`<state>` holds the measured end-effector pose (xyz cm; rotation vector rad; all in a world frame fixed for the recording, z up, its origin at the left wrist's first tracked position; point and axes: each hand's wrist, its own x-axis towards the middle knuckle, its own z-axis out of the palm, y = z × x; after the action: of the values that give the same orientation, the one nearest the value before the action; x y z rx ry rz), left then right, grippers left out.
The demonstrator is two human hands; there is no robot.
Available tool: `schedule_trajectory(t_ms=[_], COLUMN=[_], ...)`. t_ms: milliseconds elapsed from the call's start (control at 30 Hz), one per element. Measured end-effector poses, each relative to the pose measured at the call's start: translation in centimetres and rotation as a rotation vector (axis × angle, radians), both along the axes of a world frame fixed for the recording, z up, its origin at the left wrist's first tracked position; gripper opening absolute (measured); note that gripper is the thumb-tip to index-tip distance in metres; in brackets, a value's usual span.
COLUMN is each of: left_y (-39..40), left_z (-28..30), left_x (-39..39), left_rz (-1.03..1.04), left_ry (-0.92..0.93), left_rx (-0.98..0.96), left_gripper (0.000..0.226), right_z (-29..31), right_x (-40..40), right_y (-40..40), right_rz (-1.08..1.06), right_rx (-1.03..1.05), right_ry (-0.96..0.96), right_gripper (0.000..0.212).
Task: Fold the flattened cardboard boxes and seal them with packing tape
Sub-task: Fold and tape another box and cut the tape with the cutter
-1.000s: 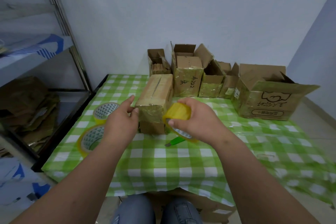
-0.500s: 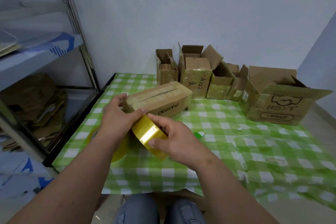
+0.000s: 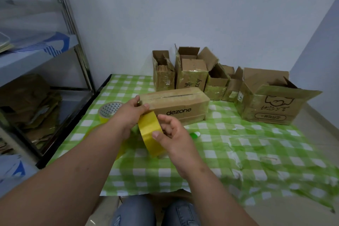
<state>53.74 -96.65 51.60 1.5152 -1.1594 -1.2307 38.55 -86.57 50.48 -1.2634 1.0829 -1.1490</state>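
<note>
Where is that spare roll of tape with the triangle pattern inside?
It sits on the green checked tablecloth at the left of the head view, just beyond the left hand and left of the dezone box.

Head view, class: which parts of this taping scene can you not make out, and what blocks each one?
- Near end of the dezone box: covered by the left hand.
- Second tape roll: partly behind the left forearm.
- Green object: mostly behind the right hand.
- Small label on the big open box: too small to read.

Open boxes blocking table's far edge
</note>
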Motion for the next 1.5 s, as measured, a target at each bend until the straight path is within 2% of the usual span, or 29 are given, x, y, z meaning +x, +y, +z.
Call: schedule_trajectory(t_ms=[267,467,633,833,1033,1267,1367,1500], left_y=[0.0,0.2,-0.1,-0.3,-0.1,1.6,2.0,1.4], left_z=[0.5,0.7,0.7,0.6,0.3,-0.3,-0.5,0.3], left_x=[-0.1,0.3,0.6,0.5,0.6,1.3,1.3,1.1], left_rz=[0.006,-0.083,-0.124,-0.124,-0.086,-0.113,-0.178,-0.155], left_ry=[-0.101,-0.196,-0.264,-0.318,-0.269,-0.047,-0.173,-0.438], left_rx=[-0.096,-0.14,-0.142,-0.15,-0.162,-0.13,-0.211,-0.286], left_gripper=[0.063,0.038,0.039,0.04,0.045,0.053,0.063,0.051], right_z=[-1.0,-1.4,-2.1,-2.4,-2.4,-2.0,-2.0,-1.9], right_x=[0.1,0.7,0.9,1.0,0.6,0.1,0.1,0.0], right_y=[0.6,0.9,1.5,2.7,3.4,2.8,2.5,2.1], right_rz=[0.01,-0.01,-0.034,-0.024,0.001,-0.03,-0.042,-0.034], right_rx=[0.081,0.07,0.096,0.083,0.068,0.052,0.042,0.026], right_ry=[-0.026,-0.063,-0.201,-0.259,-0.234,-0.104,-0.081,-0.05], right_gripper=[0.041,0.04,0.034,0.03,0.03,0.036,0.038,0.038])
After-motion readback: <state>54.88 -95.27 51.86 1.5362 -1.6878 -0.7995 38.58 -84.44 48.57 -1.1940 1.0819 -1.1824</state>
